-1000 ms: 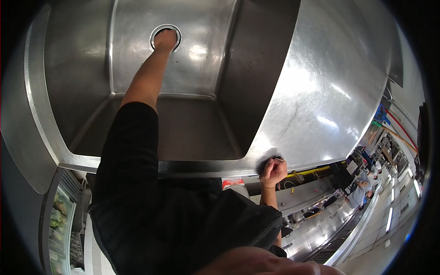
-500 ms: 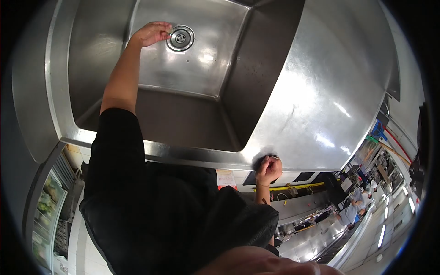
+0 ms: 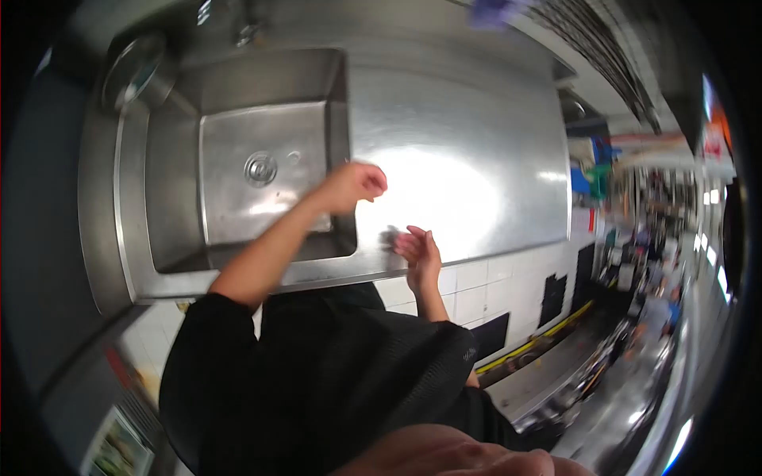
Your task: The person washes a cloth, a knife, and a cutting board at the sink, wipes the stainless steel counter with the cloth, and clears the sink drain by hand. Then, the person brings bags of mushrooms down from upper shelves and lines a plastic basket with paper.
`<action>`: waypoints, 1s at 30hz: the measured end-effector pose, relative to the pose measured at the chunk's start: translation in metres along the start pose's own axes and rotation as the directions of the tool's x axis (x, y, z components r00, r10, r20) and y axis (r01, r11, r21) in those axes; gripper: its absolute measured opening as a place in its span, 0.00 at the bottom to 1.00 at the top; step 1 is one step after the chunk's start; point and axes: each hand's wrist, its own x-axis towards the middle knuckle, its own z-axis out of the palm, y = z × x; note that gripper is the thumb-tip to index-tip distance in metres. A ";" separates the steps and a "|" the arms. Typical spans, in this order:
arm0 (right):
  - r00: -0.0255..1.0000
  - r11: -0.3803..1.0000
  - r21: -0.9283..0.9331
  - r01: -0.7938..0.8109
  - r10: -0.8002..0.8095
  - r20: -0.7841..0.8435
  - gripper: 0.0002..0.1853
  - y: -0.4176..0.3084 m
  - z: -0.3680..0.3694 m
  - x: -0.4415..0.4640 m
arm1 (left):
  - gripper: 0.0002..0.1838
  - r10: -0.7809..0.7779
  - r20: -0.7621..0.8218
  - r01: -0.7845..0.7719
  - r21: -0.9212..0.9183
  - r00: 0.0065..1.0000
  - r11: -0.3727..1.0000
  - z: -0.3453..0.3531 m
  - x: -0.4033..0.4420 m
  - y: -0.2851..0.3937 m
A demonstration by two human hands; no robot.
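My left hand [image 3: 355, 187] is above the right rim of the steel sink [image 3: 341, 119], with its fingers curled in and slightly blurred. Whatever it may hold is hidden or too small to make out. My right hand [image 3: 421, 249] is over the front edge of the steel counter [image 3: 468, 127], fingers apart and nothing visible in it. A small gap lies between the two hands. The round drain [image 3: 260, 169] shows in the sink floor, to the left of my left hand.
A round metal vessel [image 3: 136, 73] stands at the sink's back left corner, with a tap [image 3: 248, 33] behind. A wire rack [image 3: 595, 47] and a blurred purple item [image 3: 494, 11] are at the upper right. Kitchen equipment and blurred people fill the far right.
My left hand has come up from beside the drain, rightward to the sink rim. My right hand has lifted from the counter edge and opened. The view has shifted, now showing more counter.
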 end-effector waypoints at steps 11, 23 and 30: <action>0.959 0.493 0.846 0.205 0.070 -0.273 0.15 -0.096 -0.143 0.066 | 0.22 0.387 0.559 -0.680 0.621 0.733 0.391 0.262 0.108 0.002; -0.049 0.255 -0.925 0.281 -0.959 -0.279 0.18 -0.387 -0.513 0.206 | 0.30 0.643 0.132 -0.294 0.944 0.754 0.152 0.266 0.214 0.134; 0.668 0.447 -0.872 -0.201 -0.589 -0.456 0.30 -0.301 -0.494 0.231 | 0.21 0.943 0.083 0.453 0.861 0.324 -0.232 0.085 0.140 0.353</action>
